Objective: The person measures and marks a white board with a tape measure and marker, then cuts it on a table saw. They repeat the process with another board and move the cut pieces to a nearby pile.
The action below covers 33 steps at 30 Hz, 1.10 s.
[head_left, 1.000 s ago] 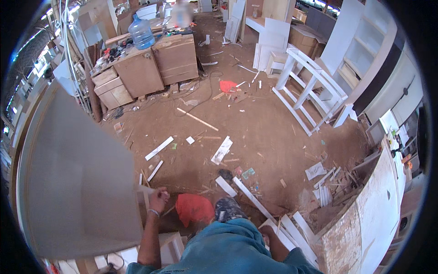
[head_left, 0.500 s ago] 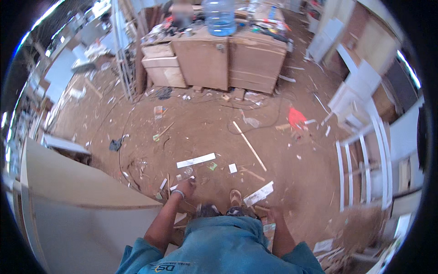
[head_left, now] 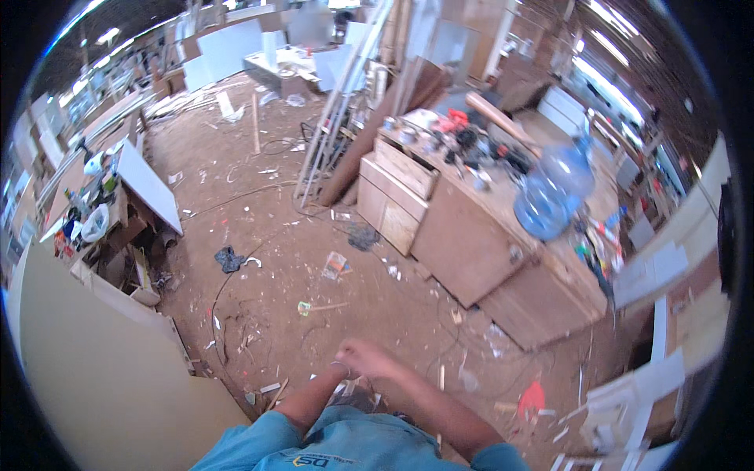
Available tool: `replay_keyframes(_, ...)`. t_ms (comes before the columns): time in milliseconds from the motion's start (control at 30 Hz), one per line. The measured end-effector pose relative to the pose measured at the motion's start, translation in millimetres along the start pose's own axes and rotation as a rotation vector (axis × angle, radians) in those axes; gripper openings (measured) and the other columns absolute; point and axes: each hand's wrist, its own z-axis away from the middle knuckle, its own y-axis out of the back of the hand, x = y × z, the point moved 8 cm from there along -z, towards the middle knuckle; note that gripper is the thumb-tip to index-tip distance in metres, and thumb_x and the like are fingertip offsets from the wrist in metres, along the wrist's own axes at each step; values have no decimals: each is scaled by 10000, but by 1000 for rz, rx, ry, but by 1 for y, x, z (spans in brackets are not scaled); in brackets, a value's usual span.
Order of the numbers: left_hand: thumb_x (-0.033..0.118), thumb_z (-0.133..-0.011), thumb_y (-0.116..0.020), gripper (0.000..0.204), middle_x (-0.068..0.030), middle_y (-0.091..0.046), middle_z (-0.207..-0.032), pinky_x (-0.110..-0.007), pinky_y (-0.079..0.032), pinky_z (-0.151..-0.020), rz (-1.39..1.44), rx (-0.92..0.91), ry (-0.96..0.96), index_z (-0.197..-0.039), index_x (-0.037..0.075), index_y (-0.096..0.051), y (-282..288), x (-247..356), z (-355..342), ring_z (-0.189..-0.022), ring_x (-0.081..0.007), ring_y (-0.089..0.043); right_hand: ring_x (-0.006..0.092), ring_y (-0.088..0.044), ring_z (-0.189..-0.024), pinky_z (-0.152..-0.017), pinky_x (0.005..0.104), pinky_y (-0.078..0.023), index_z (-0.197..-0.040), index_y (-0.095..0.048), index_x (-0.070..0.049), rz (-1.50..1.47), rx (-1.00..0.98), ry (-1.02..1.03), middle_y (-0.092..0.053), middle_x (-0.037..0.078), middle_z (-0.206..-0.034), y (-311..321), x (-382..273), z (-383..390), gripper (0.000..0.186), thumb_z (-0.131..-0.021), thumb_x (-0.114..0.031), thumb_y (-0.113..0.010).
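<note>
In front of my body my two hands meet, low over the dirt floor. My right hand (head_left: pixel 369 359) crosses in from the right and lies against my left hand (head_left: pixel 346 355), near the band on the left wrist. The right hand covers much of the left, and blur hides the fingers of both. No held object shows in either. Beyond them on the floor lie a thin stick with a green scrap (head_left: pixel 305 308) and a flat printed packet (head_left: pixel 336 265).
A wooden workbench (head_left: pixel 463 243) with a large blue water bottle (head_left: pixel 556 188) stands ahead right. A big pale panel (head_left: pixel 118 369) fills the near left. Metal lengths (head_left: pixel 338 110) lean beside the bench. A black cable (head_left: pixel 216 314) and a red scrap (head_left: pixel 532 399) lie on the floor.
My view has swung left and up, so the bench now sits to the right. My hands, apart before at either side, have come together in front of me.
</note>
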Motion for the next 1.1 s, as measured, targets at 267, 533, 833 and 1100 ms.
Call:
replay_keyframes(267, 431, -977, -580, 449, -162, -717, -1277, -456, -512, -1026, 374, 288, 125, -1195, 74, -744, 267, -136, -20, -1214, -334, -663, 411, -647, -947, -838, 502, -501, -961, -664, -47, 64, -173, 512, -646, 205, -960, 49, -119, -209, 274, -995, -314, -612)
replay_keyframes(533, 417, -987, -567, 438, -157, -722, -1265, -453, -515, -1019, 555, 476, 332, -1187, 70, -743, 484, -315, -52, -1203, -334, -667, 419, -636, -1008, -890, 524, -496, -1046, -633, -17, 405, -323, 595, -654, 207, -1035, 105, -69, -515, 311, -1024, -315, -547)
replay_keyframes(833, 403, -995, -556, 427, -152, -727, -1250, -449, -519, -1011, 788, 620, 539, -1175, 65, -743, 670, -489, -9, -1187, -331, -674, 479, -667, -1032, -915, 559, -528, -1081, -684, 18, 283, -579, 783, -690, 293, -1101, 147, -234, -740, 308, -960, -236, -560)
replay_keyframes(1100, 395, -994, -552, 420, -145, -730, -1236, -443, -523, -1005, 1019, 617, 620, -1159, 60, -744, 794, -713, -31, -1164, -324, -681, 488, -682, -956, -843, 565, -553, -991, -703, 57, 336, -842, 910, -693, 311, -1039, 99, -289, -978, 294, -909, -203, -593)
